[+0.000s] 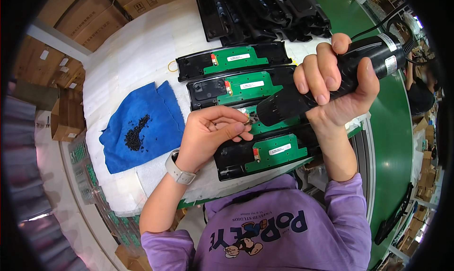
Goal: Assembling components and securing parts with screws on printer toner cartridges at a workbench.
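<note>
My right hand (pixel 326 77) is wrapped round a thick black electric screwdriver (pixel 286 103), tilted with its nose pointing down and left. Just off that nose, my left hand (pixel 215 127) is pinched closed, with small dark screws showing at its fingertips. Both hands are over a black plastic housing with a green circuit board (pixel 276 125), which they and the tool partly hide. Nearer to me lies a similar housing (pixel 231 164) with a green board and a red connector. Two more such housings (pixel 196 94) lie beyond.
A blue cloth (pixel 118 108) at the left carries a pile of small black screws (pixel 135 138). Several black plastic parts (pixel 265 16) are stacked at the far side. A green surface (pixel 395 176) runs along the right. Cardboard boxes (pixel 90 23) stand behind at the left.
</note>
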Demonstrator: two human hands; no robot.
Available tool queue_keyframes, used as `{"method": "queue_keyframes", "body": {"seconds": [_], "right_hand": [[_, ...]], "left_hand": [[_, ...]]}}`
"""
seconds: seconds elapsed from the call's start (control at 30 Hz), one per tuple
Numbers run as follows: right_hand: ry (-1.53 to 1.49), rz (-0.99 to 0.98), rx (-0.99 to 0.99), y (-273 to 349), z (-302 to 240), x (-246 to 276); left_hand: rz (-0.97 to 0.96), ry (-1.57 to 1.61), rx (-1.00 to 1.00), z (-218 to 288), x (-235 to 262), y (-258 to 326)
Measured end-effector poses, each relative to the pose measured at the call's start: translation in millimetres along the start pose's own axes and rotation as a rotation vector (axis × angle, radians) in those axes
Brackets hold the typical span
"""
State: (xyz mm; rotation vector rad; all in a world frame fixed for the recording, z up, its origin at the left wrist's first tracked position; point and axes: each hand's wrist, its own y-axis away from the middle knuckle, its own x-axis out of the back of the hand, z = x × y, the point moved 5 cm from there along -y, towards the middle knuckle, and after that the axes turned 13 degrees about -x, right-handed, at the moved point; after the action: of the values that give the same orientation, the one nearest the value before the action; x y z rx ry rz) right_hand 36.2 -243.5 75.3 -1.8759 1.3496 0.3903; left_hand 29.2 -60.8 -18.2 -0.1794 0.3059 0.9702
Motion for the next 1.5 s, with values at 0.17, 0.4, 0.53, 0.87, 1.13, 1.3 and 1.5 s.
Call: {"method": "queue_keyframes", "body": {"seconds": [0.17, 0.4, 0.53, 0.87, 1.13, 1.3, 1.5], "right_hand": [[0.014, 0.038, -0.007, 5, 2, -1], [-0.020, 0.052, -0.008, 11, -2, -1], [0.181, -0.077, -0.130, 22, -2, -7], [0.325, -0.045, -0.236, 40, 7, -22], [0.820, -0.221, -0.265, 39, 13, -28], [0.782, -0.291, -0.211, 37, 17, -35], [0.802, -0.194, -0.225, 34, 18, -32]], "left_hand": [[-0.008, -0.004, -0.012, -1, -1, 0], [-0.004, 0.034, -0.033, -5, -5, 0], [0.071, -0.090, -0.134, -1, 2, -7], [0.044, -0.034, -0.182, -7, -2, -4], [0.038, -0.006, -0.124, -11, 1, -2], [0.050, 0.031, -0.096, -13, 0, -5], [0.097, 0.118, -0.111, -16, 2, -4]]}}
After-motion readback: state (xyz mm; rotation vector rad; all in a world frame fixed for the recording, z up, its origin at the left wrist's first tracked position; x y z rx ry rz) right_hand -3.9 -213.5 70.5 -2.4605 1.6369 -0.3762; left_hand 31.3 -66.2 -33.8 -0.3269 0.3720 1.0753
